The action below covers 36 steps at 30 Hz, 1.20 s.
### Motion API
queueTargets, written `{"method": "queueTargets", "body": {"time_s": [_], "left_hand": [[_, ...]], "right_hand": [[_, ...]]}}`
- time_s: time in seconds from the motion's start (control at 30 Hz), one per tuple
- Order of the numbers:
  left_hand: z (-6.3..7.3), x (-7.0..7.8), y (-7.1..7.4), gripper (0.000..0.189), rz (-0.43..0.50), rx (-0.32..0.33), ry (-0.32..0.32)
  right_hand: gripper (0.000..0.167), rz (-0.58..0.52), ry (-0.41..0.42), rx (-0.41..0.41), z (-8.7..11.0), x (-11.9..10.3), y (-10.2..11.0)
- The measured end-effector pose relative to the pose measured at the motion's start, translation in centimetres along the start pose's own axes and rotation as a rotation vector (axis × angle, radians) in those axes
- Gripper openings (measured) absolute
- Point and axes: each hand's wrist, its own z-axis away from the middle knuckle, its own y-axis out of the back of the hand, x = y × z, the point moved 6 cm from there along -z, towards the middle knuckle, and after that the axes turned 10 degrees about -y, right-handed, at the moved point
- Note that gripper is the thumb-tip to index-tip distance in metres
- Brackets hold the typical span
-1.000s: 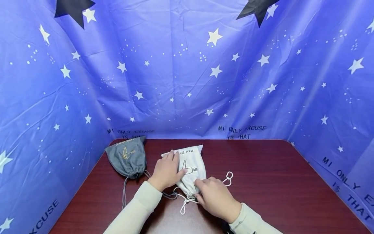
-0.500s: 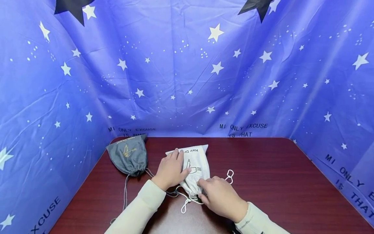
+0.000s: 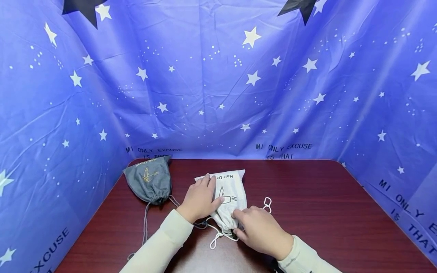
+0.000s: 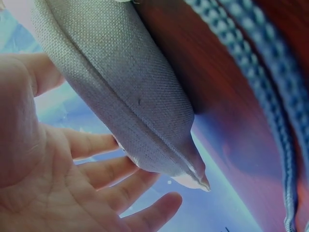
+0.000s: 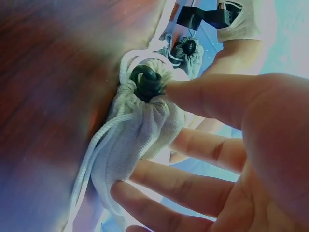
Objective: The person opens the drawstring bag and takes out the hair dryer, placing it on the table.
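A white drawstring bag (image 3: 229,206) printed with a hair dryer lies on the table, its gathered mouth facing the person. My left hand (image 3: 200,197) rests on its left side with extended fingers, which touch the bag's edge in the left wrist view. My right hand (image 3: 261,231) touches the bag's neck with spread fingers. In the right wrist view its thumb (image 5: 207,94) lies against the mouth, beside a dark, looped part (image 5: 146,83) sticking out. What fills the bag is hidden.
A grey drawstring bag (image 3: 150,182) with a gold hair dryer print lies at the back left, its grey cords (image 3: 145,223) trailing forward. White cord loops (image 3: 215,240) spread from the white bag. A blue starry cloth (image 3: 201,76) encloses the dark red table (image 3: 307,197).
The white bag has shifted slightly to the right with both hands on it. More of the dark part shows at its mouth. The grey bag stays in place.
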Motion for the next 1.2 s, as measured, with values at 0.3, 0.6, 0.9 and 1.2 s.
{"method": "queueTargets", "body": {"time_s": [0.3,0.6,0.9,1.2], "left_hand": [[0.3,0.2,0.2,0.08,0.013,-0.023,0.019],[0.6,1.8,2.3,0.036,-0.086,0.114,-0.087],[1.1,4.2,4.0,0.021,-0.176,0.154,-0.195],[2.0,6.1,4.4,0.026,-0.068,0.037,-0.271]], "right_hand": [[0.036,-0.002,0.004,-0.049,0.1,0.1,0.1],[0.043,0.004,-0.003,-0.031,0.0,0.3,0.4],[0.042,-0.018,-0.078,0.006,-0.1,0.8,0.3],[0.045,-0.064,-0.144,-0.018,0.0,1.4,-0.1]]}}
